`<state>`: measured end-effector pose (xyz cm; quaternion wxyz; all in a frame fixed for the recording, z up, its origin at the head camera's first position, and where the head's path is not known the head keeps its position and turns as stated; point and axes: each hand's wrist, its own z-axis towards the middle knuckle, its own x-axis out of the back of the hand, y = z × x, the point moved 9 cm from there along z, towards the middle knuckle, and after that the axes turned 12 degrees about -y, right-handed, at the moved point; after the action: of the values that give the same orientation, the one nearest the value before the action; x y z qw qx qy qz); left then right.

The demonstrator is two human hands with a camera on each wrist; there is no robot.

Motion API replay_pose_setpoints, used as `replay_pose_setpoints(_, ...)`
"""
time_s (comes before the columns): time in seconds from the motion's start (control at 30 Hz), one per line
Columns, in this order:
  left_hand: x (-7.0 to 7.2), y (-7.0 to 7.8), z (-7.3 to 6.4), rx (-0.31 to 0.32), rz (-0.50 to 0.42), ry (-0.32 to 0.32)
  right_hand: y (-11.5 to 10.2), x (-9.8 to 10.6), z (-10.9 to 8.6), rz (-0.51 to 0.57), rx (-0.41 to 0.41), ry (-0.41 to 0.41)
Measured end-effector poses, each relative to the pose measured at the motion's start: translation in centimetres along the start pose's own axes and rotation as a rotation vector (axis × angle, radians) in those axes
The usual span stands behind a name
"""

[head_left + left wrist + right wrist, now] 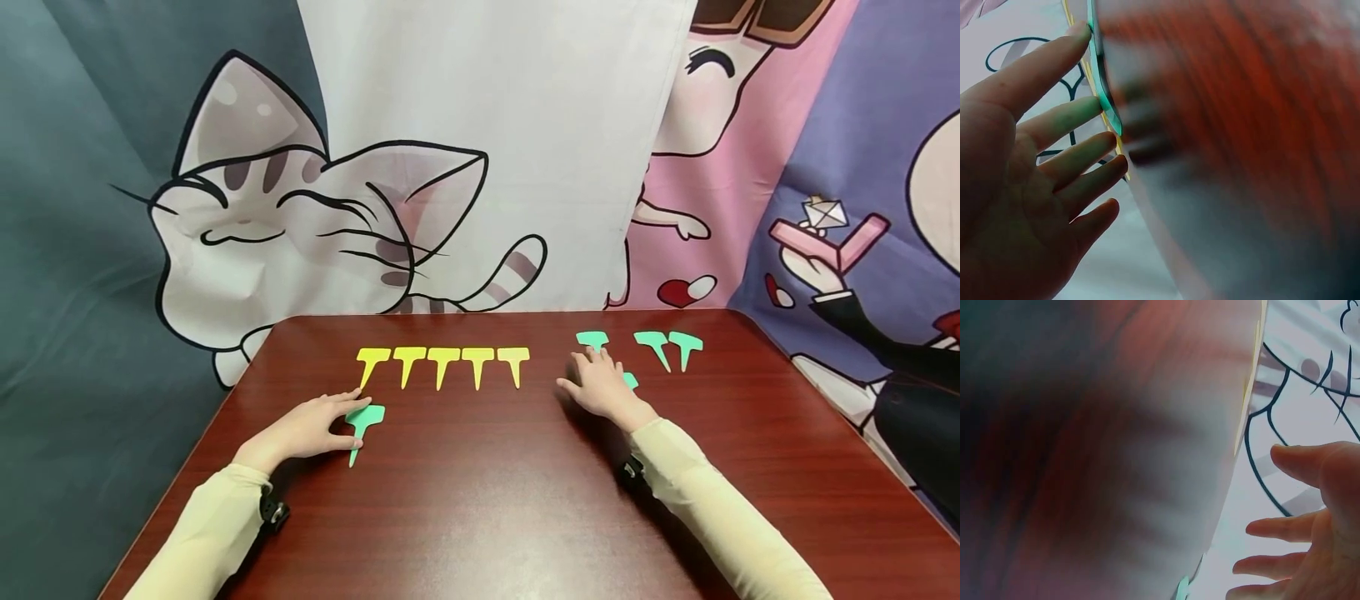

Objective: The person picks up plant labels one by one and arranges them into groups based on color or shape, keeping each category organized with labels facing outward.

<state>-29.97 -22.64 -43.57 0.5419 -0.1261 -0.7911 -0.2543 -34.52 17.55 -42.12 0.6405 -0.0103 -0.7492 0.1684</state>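
Observation:
My left hand touches a green T-shaped plant label lying flat at the left of the table. In the left wrist view its thumb and index fingertip meet the label's edge, with the fingers fairly straight and spread. My right hand is at the right, fingers spread, holding nothing that I can see. Its fingertips lie close to one green label; contact is unclear. Another green label is mostly hidden behind this hand. In the right wrist view the right hand appears with fingers apart.
Several yellow T-shaped labels form a row at the back, left of centre. Two more green labels lie at the back right. The dark red wooden table ends at a printed cartoon curtain.

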Motion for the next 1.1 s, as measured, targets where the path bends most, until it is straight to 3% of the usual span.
replay_pose_setpoints(0.23,0.0,0.7,0.0,-0.022,0.008,0.006,3.0,0.6,-1.4,-0.021,-0.049,0.007)
replay_pose_setpoints(0.53,-0.2,1.0,0.1,-0.028,0.024,-0.005,6.3,1.2,-3.3,0.028,-0.108,0.004)
replay_pose_setpoints(1.1,-0.1,0.9,0.2,-0.036,0.023,-0.021,8.7,0.8,-5.1,0.012,-0.146,-0.03)
